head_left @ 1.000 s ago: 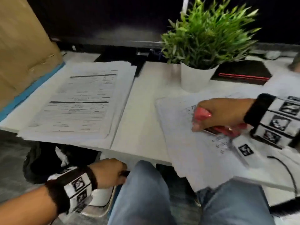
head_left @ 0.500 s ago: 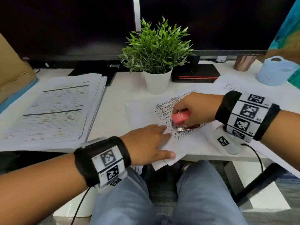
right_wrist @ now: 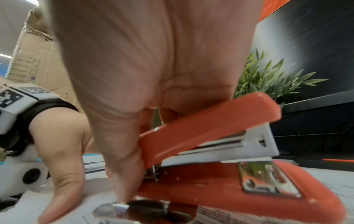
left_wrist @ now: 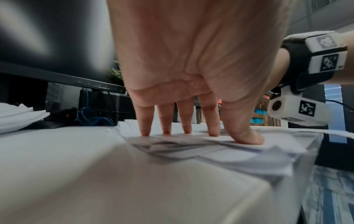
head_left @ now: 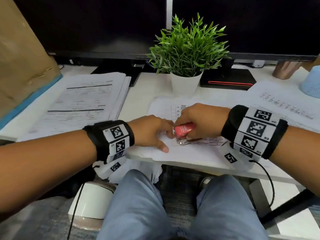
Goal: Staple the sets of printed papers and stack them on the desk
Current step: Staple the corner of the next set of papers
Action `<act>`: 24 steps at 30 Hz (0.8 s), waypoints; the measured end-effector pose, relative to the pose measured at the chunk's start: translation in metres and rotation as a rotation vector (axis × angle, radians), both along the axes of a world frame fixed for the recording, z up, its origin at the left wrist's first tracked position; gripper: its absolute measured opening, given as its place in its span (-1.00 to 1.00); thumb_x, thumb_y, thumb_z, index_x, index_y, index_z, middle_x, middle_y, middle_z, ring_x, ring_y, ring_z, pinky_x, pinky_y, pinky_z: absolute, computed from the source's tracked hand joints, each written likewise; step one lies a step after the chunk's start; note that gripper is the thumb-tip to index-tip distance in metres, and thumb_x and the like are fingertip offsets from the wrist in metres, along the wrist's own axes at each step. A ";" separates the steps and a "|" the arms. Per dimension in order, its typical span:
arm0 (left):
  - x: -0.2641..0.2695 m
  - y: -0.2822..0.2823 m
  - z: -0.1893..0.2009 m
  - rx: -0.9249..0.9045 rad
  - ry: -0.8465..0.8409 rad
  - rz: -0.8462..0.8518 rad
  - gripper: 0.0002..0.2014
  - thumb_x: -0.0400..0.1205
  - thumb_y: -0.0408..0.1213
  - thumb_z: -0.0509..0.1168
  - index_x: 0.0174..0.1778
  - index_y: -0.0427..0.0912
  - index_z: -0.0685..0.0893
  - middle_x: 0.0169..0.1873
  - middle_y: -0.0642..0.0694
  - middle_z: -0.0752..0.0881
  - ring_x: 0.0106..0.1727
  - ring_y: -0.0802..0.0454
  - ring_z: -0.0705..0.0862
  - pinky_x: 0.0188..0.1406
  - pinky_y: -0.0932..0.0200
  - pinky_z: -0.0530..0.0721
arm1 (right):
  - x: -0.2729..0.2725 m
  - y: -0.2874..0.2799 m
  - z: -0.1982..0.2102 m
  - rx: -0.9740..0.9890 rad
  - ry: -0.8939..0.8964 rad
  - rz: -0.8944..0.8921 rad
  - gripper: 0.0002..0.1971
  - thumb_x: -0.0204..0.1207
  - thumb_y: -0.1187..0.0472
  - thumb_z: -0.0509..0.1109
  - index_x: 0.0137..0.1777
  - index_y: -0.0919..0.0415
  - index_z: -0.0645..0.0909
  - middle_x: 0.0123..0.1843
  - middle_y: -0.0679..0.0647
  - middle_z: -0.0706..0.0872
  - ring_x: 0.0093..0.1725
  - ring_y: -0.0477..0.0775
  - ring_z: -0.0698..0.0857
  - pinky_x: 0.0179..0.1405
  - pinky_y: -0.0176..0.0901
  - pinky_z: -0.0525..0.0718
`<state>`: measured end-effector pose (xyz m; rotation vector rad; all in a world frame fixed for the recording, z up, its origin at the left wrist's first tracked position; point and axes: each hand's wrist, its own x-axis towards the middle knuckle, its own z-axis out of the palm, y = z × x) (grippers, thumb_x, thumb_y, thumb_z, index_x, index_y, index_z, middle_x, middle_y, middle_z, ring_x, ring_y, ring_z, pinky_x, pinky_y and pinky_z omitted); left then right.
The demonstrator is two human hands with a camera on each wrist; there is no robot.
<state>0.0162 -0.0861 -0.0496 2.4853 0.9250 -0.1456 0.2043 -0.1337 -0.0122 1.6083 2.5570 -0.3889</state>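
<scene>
The red stapler (head_left: 183, 129) is being grasped by the right hand (head_left: 199, 122), its mouth pointing left toward the left hand (head_left: 150, 130), whose flat, released fingers (left_wrist: 212, 121) are pinning the printed papers (head_left: 181, 153) on the counter (head_left: 142, 101).

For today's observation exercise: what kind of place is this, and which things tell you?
Most likely an office desk: two dark monitors behind, a tall stack of printed forms, and a red stapler held over loose papers.
</scene>
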 end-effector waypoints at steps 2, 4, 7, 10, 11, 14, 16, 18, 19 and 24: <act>-0.002 0.001 0.003 -0.029 0.022 0.000 -0.47 0.46 -0.13 0.56 0.36 0.02 0.61 0.23 0.20 0.64 0.22 0.12 0.59 0.34 0.08 0.51 | -0.004 0.002 -0.001 -0.022 -0.001 0.002 -0.73 0.45 0.12 0.47 0.15 -0.07 0.72 -0.10 -0.11 0.69 -0.09 -0.03 0.60 -0.01 -0.06 0.62; 0.000 0.003 0.005 -0.015 0.074 0.015 -0.31 0.50 -0.17 0.53 0.54 0.03 0.42 0.26 0.09 0.63 0.17 0.10 0.55 0.27 0.12 0.51 | -0.004 0.005 -0.002 0.002 -0.007 -0.015 -0.76 0.44 0.10 0.49 0.11 0.01 0.70 -0.07 -0.06 0.71 -0.07 0.01 0.62 0.02 -0.01 0.63; 0.007 0.007 0.005 0.074 0.130 0.028 -0.25 0.56 -0.17 0.47 0.64 -0.03 0.26 0.49 -0.06 0.49 0.45 -0.07 0.49 0.46 -0.06 0.45 | 0.000 0.008 -0.004 0.034 -0.034 -0.070 -0.72 0.45 0.07 0.50 0.14 0.06 0.66 -0.03 -0.03 0.71 -0.06 0.02 0.61 -0.01 -0.07 0.61; 0.006 0.004 0.006 0.152 0.258 -0.033 -0.28 0.70 0.01 0.26 0.72 -0.07 0.09 0.72 -0.03 0.04 0.72 -0.02 0.05 0.66 -0.03 0.12 | 0.002 0.012 -0.008 0.056 -0.092 -0.090 -0.76 0.46 0.11 0.51 0.11 0.07 0.64 -0.09 -0.06 0.66 -0.04 0.03 0.59 -0.08 -0.12 0.53; 0.004 0.002 0.004 0.153 0.293 -0.043 -0.24 0.71 0.11 0.17 0.73 -0.09 0.00 0.73 -0.02 -0.07 0.73 0.00 -0.04 0.68 -0.03 0.06 | 0.001 0.014 -0.009 0.061 -0.087 -0.093 -0.77 0.46 0.12 0.51 0.09 0.07 0.65 -0.10 -0.08 0.65 -0.03 0.03 0.60 -0.07 -0.11 0.53; -0.005 0.003 -0.006 0.124 0.358 -0.049 -0.08 0.62 0.36 0.05 0.72 -0.01 -0.25 0.71 0.02 -0.29 0.72 -0.02 -0.26 0.69 -0.22 -0.10 | -0.006 0.021 -0.009 0.069 -0.058 -0.061 -0.78 0.45 0.14 0.51 0.08 0.04 0.67 -0.10 -0.09 0.67 0.00 0.04 0.61 -0.01 -0.07 0.57; -0.008 0.007 -0.012 0.101 0.353 -0.055 -0.02 0.54 0.45 0.08 0.70 0.11 -0.30 0.69 0.09 -0.33 0.71 -0.05 -0.31 0.66 -0.34 -0.16 | -0.016 0.025 -0.009 0.067 -0.044 -0.016 -0.75 0.45 0.16 0.51 0.13 0.03 0.68 -0.12 -0.08 0.65 -0.06 0.01 0.57 -0.02 -0.08 0.56; -0.009 0.009 -0.014 0.078 0.336 -0.046 -0.01 0.49 0.48 0.12 0.69 0.20 -0.28 0.68 0.14 -0.34 0.70 -0.06 -0.35 0.63 -0.39 -0.22 | -0.025 0.031 -0.010 0.065 -0.049 0.040 -0.71 0.45 0.18 0.50 0.18 0.01 0.68 -0.15 -0.09 0.63 -0.10 -0.03 0.53 -0.07 -0.12 0.53; -0.009 0.010 -0.015 0.067 0.326 -0.028 0.00 0.47 0.48 0.14 0.68 0.22 -0.26 0.68 0.15 -0.34 0.69 -0.06 -0.37 0.62 -0.40 -0.25 | -0.029 0.033 -0.010 0.067 -0.058 0.062 -0.69 0.45 0.18 0.49 0.20 0.00 0.68 -0.17 -0.10 0.61 -0.12 -0.05 0.52 -0.11 -0.14 0.49; -0.012 0.015 -0.020 0.042 0.326 0.079 0.07 0.32 0.59 0.17 0.68 0.29 -0.14 0.68 0.20 -0.31 0.66 -0.06 -0.46 0.59 -0.34 -0.40 | -0.042 0.038 -0.010 0.001 -0.026 0.143 -0.62 0.44 0.21 0.51 0.26 -0.02 0.66 -0.02 -0.05 0.74 -0.03 -0.02 0.63 -0.10 -0.20 0.51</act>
